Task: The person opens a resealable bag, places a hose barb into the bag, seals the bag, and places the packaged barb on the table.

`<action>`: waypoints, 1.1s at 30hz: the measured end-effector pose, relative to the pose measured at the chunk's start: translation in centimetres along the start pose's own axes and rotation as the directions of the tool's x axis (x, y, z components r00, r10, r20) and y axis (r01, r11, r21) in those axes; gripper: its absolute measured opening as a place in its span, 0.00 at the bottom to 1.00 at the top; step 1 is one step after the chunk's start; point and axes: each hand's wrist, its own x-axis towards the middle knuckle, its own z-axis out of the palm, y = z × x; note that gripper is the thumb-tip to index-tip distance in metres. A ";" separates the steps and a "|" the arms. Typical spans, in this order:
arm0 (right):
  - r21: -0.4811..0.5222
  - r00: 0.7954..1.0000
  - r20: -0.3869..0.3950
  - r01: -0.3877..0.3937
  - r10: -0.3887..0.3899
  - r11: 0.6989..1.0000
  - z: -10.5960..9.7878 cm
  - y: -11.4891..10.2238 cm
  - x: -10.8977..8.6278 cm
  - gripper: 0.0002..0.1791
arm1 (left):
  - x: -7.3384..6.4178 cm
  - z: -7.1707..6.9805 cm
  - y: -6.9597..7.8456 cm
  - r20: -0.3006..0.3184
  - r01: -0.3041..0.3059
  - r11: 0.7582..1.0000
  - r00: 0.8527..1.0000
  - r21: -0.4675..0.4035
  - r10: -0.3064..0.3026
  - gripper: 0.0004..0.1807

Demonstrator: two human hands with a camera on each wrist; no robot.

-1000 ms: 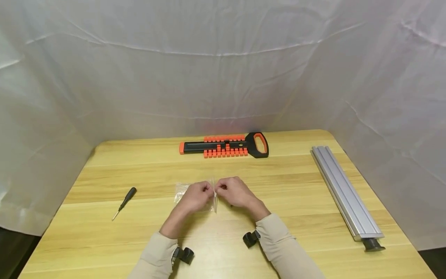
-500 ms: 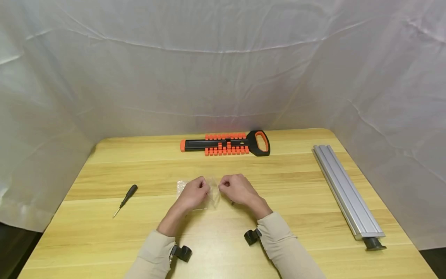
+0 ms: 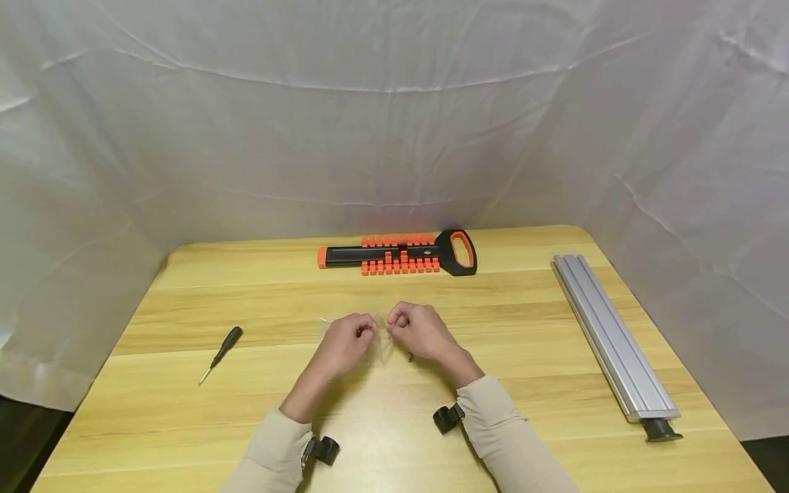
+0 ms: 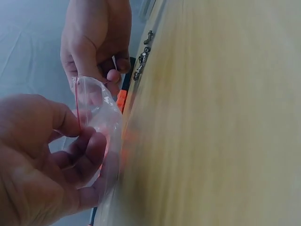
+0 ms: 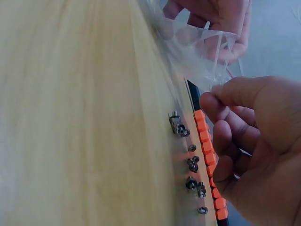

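Your left hand and right hand pinch a clear zip bag between them; small metal fasteners lie near your right, a screwdriver left of your left, a black-and-orange rack beyond both.

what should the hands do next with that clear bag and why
I'd probably leave the clear bag to the left hand and reach the right hand toward the small metal parts: both hands pinch the bag, nothing shows inside it, and the parts lie loose on the table nearby.
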 end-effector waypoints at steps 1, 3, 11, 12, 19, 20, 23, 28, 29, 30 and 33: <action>-0.009 1.000 -0.003 0.001 -0.001 1.000 0.0 0.1 0.0 0.00 | -0.1 -0.1 0.1 -0.009 0.009 1.000 1.000 0.008 -0.009 0.10; -0.024 1.000 -0.013 0.008 -0.008 1.000 -0.1 0.3 0.0 0.02 | -0.2 -0.2 0.1 -0.030 0.030 0.999 0.999 0.027 -0.029 0.10; -0.076 0.998 -0.038 0.055 -0.058 0.996 -0.3 0.8 -0.1 0.06 | -0.3 -1.0 0.0 -0.056 0.082 0.986 0.996 0.147 -0.075 0.10; -0.088 0.997 -0.037 0.063 -0.067 0.994 -0.3 0.8 -0.1 0.06 | -0.3 -1.1 0.0 -0.046 0.081 0.983 0.996 0.162 -0.074 0.10; -0.169 0.988 -0.040 0.139 -0.147 0.976 -0.2 0.4 -0.1 0.07 | -0.3 -1.2 0.0 0.048 0.028 0.989 0.998 0.142 -0.035 0.10; -0.176 0.987 -0.040 0.145 -0.155 0.974 -0.2 0.4 -0.1 0.07 | -0.3 -1.2 0.0 0.060 0.013 0.993 0.998 0.120 -0.020 0.16; -0.193 0.985 -0.041 0.157 -0.168 0.969 -0.3 0.2 -0.2 0.07 | -0.3 -1.2 0.2 0.105 -0.033 0.996 0.994 0.083 0.024 0.34; -0.182 0.987 -0.014 0.156 -0.161 0.971 -0.4 0.2 -0.2 0.06 | -0.1 -1.0 -0.1 0.163 -0.072 0.992 0.985 0.102 0.055 0.52; -0.175 0.987 -0.005 0.160 -0.163 0.972 -0.5 0.2 -0.2 0.06 | -0.1 -0.9 -0.2 0.163 -0.070 0.992 0.985 0.101 0.053 0.51; -0.166 0.987 0.004 0.161 -0.163 0.973 -0.5 0.3 -0.1 0.06 | 0.0 -0.9 -0.3 0.163 -0.067 0.993 0.985 0.099 0.050 0.50; -0.134 0.987 0.032 0.159 -0.156 0.978 -0.7 0.5 -0.1 0.06 | 0.0 -0.7 -0.6 0.151 -0.045 0.995 0.988 0.094 0.031 0.46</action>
